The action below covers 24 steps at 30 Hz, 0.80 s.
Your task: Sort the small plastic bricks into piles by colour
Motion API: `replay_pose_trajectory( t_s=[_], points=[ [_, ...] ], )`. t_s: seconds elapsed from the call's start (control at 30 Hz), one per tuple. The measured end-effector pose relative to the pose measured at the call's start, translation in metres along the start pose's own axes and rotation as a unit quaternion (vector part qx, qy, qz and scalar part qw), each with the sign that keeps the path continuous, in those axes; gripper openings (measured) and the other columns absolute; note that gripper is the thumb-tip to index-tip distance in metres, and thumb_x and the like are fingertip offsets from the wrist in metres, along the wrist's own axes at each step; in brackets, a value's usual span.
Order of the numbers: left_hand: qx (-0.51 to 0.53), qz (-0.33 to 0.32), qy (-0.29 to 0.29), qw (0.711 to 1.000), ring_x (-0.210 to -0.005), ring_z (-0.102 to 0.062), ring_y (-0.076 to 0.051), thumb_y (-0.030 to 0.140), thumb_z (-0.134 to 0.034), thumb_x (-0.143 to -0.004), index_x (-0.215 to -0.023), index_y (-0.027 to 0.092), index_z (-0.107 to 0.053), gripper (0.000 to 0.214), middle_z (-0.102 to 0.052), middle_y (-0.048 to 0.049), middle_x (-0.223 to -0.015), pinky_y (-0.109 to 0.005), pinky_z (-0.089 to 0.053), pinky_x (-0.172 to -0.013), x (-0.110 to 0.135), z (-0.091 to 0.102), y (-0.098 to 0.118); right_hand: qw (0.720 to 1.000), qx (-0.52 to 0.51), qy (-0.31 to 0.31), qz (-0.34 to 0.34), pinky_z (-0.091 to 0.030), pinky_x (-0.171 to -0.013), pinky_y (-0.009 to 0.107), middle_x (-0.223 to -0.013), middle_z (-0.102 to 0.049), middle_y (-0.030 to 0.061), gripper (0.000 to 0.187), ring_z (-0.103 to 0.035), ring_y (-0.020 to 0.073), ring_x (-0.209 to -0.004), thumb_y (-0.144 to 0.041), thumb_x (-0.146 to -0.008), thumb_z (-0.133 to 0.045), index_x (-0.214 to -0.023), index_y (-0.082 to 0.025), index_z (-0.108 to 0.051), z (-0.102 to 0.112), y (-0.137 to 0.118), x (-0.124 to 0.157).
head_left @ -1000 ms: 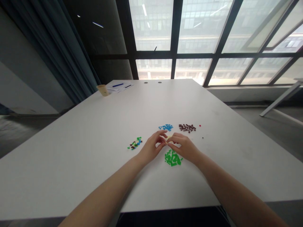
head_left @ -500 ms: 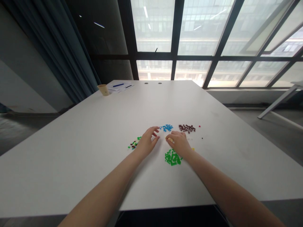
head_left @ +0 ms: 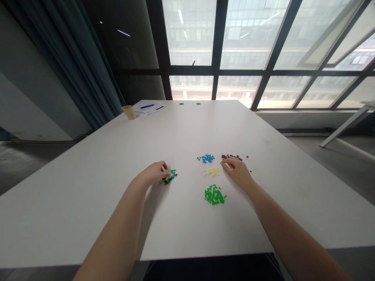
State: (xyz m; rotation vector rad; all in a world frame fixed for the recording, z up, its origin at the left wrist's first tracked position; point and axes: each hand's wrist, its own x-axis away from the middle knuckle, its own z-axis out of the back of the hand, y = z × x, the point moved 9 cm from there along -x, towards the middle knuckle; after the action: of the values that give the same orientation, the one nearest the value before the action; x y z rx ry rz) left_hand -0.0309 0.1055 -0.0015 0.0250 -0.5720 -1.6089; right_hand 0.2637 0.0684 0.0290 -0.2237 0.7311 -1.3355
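Note:
My left hand point(head_left: 155, 171) hovers at a small mixed pile of toy building bricks point(head_left: 170, 178) in green, blue, brown and cream. Its fingers are curled but apart, and I see nothing held. My right hand point(head_left: 236, 169) is in front of the brown bricks point(head_left: 227, 156), covering part of them. Thumb and index finger are drawn together near the right end of the cream bricks point(head_left: 212, 171); whatever is between them is too small to make out. Blue bricks point(head_left: 206, 158) lie left of the brown ones, and green bricks point(head_left: 215, 194) lie nearer to me.
All the piles rest on a white table point(head_left: 187, 132). One tiny red piece point(head_left: 247, 157) and a dark piece point(head_left: 250, 171) lie to the right. At the far left stand a tan cup point(head_left: 129, 112) and papers point(head_left: 143, 109) with a blue pen point(head_left: 147, 106).
My left hand has moved left and down to the mixed pile. My right hand has shifted right from the cream bricks to the front of the brown ones, uncovering the cream pile.

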Motion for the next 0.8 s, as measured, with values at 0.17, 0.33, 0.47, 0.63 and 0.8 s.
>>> replay_pose_trajectory(
  t_s=[0.17, 0.33, 0.47, 0.63, 0.8],
  points=[
    [-0.022, 0.015, -0.074, 0.997, -0.071, -0.059, -0.018, 0.028, -0.063, -0.051, -0.091, 0.016, -0.054, 0.043, -0.064, -0.0044, -0.086, -0.023, -0.041, -0.056, 0.003, -0.016, -0.008, 0.994, 0.049, -0.070, 0.071, -0.029, -0.070, 0.028, -0.073, -0.058, 0.0007, 0.017, -0.051, 0.0130, -0.072, -0.026, -0.078, -0.050, -0.084, -0.025, -0.066, -0.030, -0.030, 0.009],
    [-0.014, -0.010, -0.068, 0.998, -0.072, -0.058, -0.018, 0.017, -0.058, -0.052, -0.088, 0.017, -0.056, 0.036, -0.063, -0.0048, -0.086, -0.023, -0.041, -0.057, -0.002, -0.024, -0.001, 0.981, 0.134, -0.104, 0.094, -0.023, -0.072, 0.031, -0.082, -0.059, 0.0015, 0.016, -0.049, 0.0156, -0.083, -0.028, -0.081, -0.051, -0.085, -0.029, -0.067, -0.052, -0.047, 0.011],
    [0.018, -0.037, -0.032, 0.999, -0.066, -0.056, -0.016, 0.011, -0.052, -0.053, -0.081, 0.016, -0.056, 0.028, -0.062, -0.0040, -0.077, -0.022, -0.040, -0.055, -0.005, -0.021, 0.005, 0.976, 0.151, -0.116, 0.103, -0.022, -0.071, 0.031, -0.081, -0.058, 0.0008, 0.014, -0.047, 0.0151, -0.081, -0.031, -0.080, -0.053, -0.080, -0.028, -0.067, -0.057, -0.049, 0.010],
    [0.015, -0.076, 0.018, 0.997, -0.068, -0.056, -0.015, 0.007, -0.047, -0.055, -0.078, 0.016, -0.056, 0.026, -0.061, -0.0049, -0.080, -0.023, -0.040, -0.059, -0.005, -0.012, 0.016, 0.972, 0.170, -0.115, 0.117, -0.022, -0.072, 0.031, -0.079, -0.057, 0.0018, 0.020, -0.047, 0.0151, -0.082, -0.030, -0.083, -0.049, -0.074, -0.024, -0.066, -0.060, -0.053, 0.011],
    [0.012, -0.081, 0.015, 0.997, -0.069, -0.056, -0.015, 0.008, -0.049, -0.056, -0.078, 0.016, -0.057, 0.025, -0.062, -0.0053, -0.079, -0.023, -0.040, -0.059, -0.004, -0.013, 0.018, 0.968, 0.192, -0.103, 0.122, -0.022, -0.074, 0.032, -0.078, -0.057, 0.0022, 0.021, -0.047, 0.0156, -0.082, -0.027, -0.084, -0.047, -0.071, -0.023, -0.064, -0.057, -0.056, 0.012]
  ],
)
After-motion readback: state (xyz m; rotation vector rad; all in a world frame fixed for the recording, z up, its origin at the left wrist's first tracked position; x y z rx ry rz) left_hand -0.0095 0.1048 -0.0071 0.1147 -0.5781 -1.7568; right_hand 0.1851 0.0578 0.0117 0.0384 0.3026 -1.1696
